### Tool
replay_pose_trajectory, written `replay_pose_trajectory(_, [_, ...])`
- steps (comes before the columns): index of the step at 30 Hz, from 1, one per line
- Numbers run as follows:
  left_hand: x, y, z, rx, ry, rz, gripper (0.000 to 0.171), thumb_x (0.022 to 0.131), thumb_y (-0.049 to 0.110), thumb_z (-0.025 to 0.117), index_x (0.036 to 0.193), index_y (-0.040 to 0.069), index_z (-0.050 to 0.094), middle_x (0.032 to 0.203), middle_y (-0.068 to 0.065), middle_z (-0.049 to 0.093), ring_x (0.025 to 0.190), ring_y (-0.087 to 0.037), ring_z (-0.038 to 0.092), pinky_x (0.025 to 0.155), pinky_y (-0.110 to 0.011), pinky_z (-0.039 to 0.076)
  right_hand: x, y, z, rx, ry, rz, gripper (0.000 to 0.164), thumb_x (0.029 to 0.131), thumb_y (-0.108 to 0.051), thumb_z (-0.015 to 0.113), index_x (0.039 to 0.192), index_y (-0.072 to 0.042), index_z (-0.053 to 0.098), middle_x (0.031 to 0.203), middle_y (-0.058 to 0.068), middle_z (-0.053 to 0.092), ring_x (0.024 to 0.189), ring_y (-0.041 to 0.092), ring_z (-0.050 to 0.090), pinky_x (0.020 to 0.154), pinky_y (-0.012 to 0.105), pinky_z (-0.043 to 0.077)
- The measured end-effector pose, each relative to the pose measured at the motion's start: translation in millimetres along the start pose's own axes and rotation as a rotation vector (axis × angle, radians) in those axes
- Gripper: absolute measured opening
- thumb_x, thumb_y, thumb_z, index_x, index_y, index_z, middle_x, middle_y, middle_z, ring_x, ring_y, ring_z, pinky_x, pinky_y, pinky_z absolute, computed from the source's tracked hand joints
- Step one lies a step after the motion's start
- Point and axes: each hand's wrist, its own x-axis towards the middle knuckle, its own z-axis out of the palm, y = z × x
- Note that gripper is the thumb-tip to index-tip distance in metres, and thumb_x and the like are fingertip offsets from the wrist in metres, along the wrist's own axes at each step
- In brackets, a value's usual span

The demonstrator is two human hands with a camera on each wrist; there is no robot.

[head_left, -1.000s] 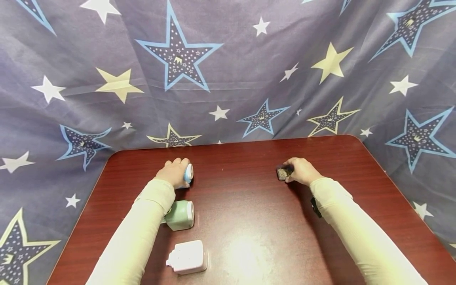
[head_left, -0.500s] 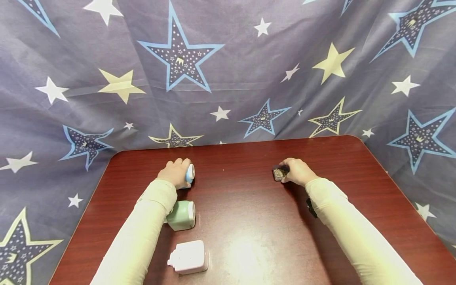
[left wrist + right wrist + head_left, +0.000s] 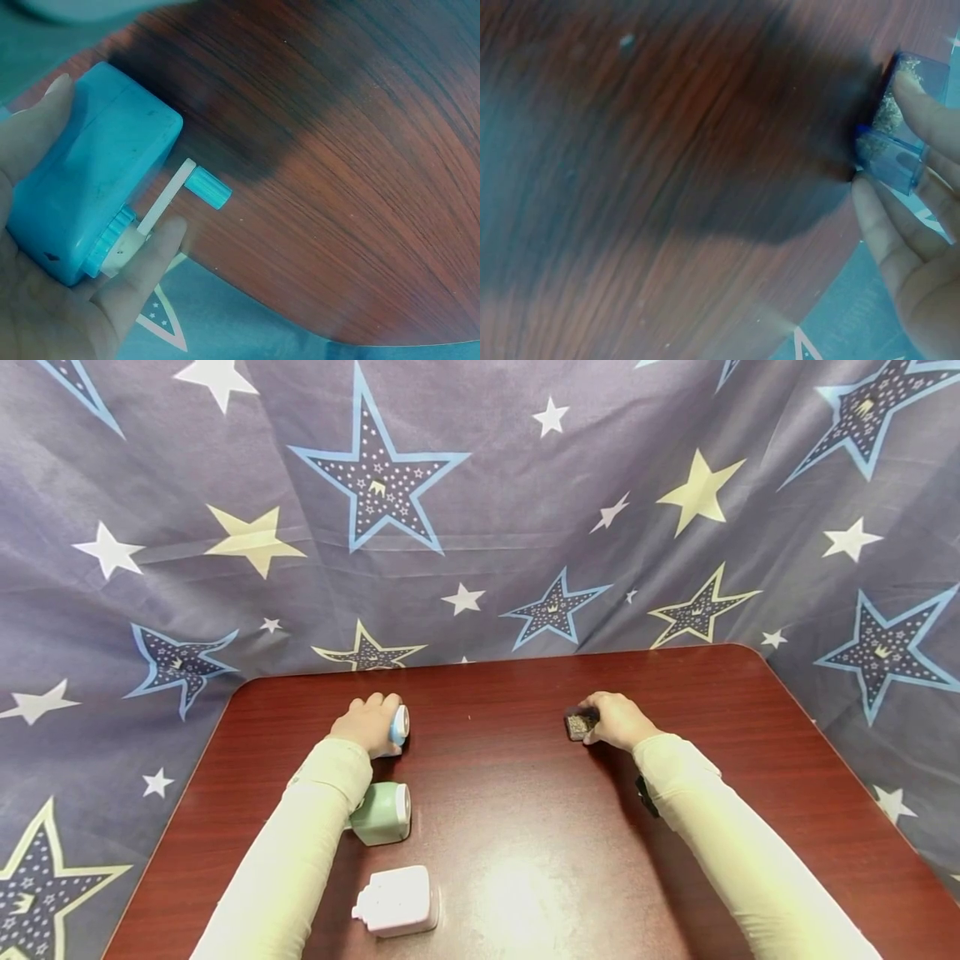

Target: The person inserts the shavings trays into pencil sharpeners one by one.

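A blue crank pencil sharpener [image 3: 97,165] with a white crank arm and a ribbed blue knob stands at the back left of the table. My left hand [image 3: 365,727] grips it from the left, with thumb and fingers around its body, as the left wrist view shows. My right hand [image 3: 618,720] pinches a small clear shavings drawer [image 3: 892,124] between thumb and fingers, low over the table at the back right. Light pencil shavings [image 3: 579,725] lie inside the drawer.
A green sharpener [image 3: 382,814] stands by my left sleeve, partly covered by it. Nearer the front is a pink sharpener [image 3: 397,902]. A dark object [image 3: 646,797] shows under my right sleeve. A starry cloth [image 3: 480,527] hangs behind the table [image 3: 480,793].
My right hand has moved left across the table with the shavings drawer. The left hand stays on the blue pencil sharpener.
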Motion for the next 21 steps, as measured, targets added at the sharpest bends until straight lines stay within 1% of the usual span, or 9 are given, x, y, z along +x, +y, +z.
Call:
replay_pose_trajectory(4, [-0.2, 0.1, 0.0, -0.001, 0.002, 0.003, 0.066, 0.072, 0.02, 0.085, 0.126, 0.004, 0.049, 0.123, -0.025, 0.053, 0.109, -0.048, 0.051, 0.077, -0.065, 0.051, 1, -2, 1, -0.007, 0.006, -0.01, 0.057, 0.064, -0.006, 0.086, 0.116, 0.008, 0.07, 0.118, 0.025, 0.07, 0.11, 0.044, 0.064, 0.097, 0.055, 0.048])
replay_pose_trajectory(11, [-1.1, 1.9, -0.4, -0.002, 0.01, 0.0, 0.065, 0.072, 0.018, 0.085, 0.124, 0.004, 0.05, 0.121, -0.025, 0.053, 0.108, -0.048, 0.051, 0.077, -0.065, 0.051, 2, -5, 2, -0.003, -0.008, 0.01, 0.058, 0.065, -0.007, 0.086, 0.118, 0.009, 0.069, 0.121, 0.026, 0.069, 0.112, 0.044, 0.063, 0.097, 0.055, 0.047])
replay_pose_trajectory(15, [-0.8, 2.8, -0.3, 0.0, 0.016, 0.002, 0.064, 0.072, 0.018, 0.085, 0.123, 0.004, 0.05, 0.12, -0.024, 0.054, 0.107, -0.048, 0.051, 0.077, -0.065, 0.051, 4, -8, 3, -0.006, -0.011, 0.004, 0.058, 0.065, -0.008, 0.086, 0.119, 0.009, 0.069, 0.121, 0.026, 0.069, 0.112, 0.044, 0.063, 0.097, 0.054, 0.048])
replay_pose_trajectory(21, [0.1, 0.6, 0.3, 0.001, 0.004, -0.002, 0.066, 0.072, 0.019, 0.085, 0.125, 0.004, 0.049, 0.122, -0.025, 0.053, 0.108, -0.048, 0.051, 0.077, -0.065, 0.051, 5, -12, 4, 0.0, -0.016, 0.007, 0.058, 0.065, -0.008, 0.086, 0.118, 0.008, 0.069, 0.121, 0.026, 0.069, 0.112, 0.044, 0.063, 0.097, 0.055, 0.048])
